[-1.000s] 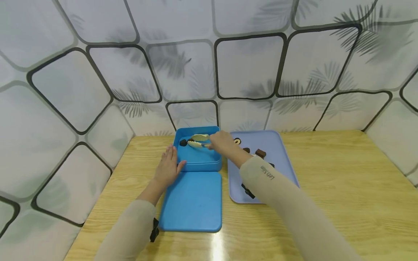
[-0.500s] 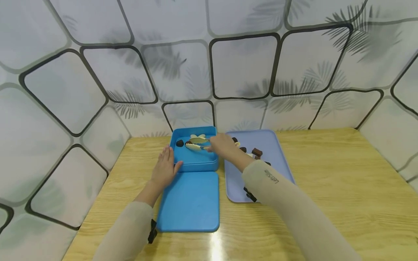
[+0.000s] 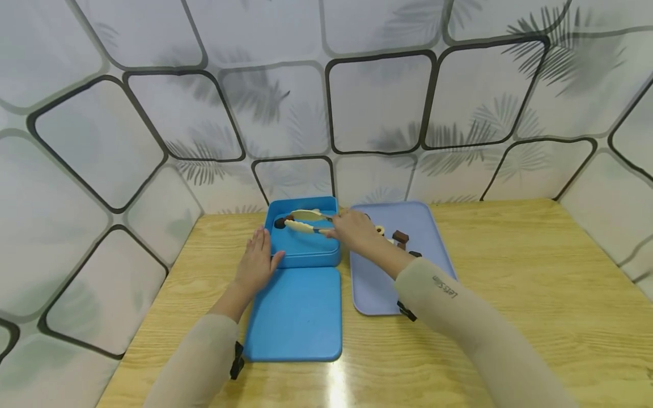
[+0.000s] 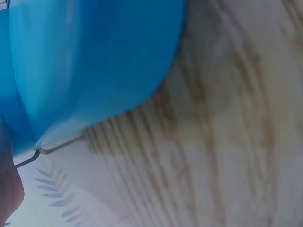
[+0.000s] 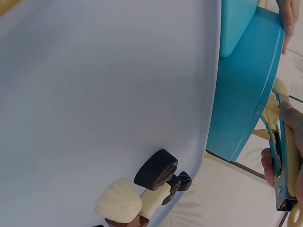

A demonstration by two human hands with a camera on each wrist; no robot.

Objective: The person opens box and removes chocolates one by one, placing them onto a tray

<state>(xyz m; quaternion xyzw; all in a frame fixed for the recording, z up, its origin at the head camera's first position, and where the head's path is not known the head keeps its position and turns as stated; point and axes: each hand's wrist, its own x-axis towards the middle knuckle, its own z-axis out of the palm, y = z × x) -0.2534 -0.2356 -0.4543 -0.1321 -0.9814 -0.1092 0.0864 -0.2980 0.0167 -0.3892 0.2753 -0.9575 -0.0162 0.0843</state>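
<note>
My right hand point(image 3: 357, 229) grips a pair of tongs point(image 3: 304, 226) with cream-coloured tips, reaching into the blue box point(image 3: 311, 260). At the tips shows a small brown chocolate point(image 3: 289, 217), right beside a dark chocolate point(image 3: 279, 223) near the box's left wall. A pale piece behind the tongs is mostly covered by them. In the right wrist view, the tongs' metal hinge point(image 5: 282, 201) and the curled fingers appear at the right edge. My left hand point(image 3: 253, 265) rests against the box's left side, fingers straight and thumb at the front corner.
The blue lid point(image 3: 297, 317) lies flat in front of the box. To the right, a lavender tray point(image 3: 372, 292) bears several chocolates, among them a brown block point(image 3: 400, 236), a ring-shaped piece point(image 3: 380, 230) and a pale shell point(image 5: 118, 201). A patterned cloth wall point(image 3: 382, 107) stands behind.
The tongs have shifted left inside the box, and the brown chocolate now sits closer to the dark one. My right forearm has swung slightly right. The left hand stays at the box.
</note>
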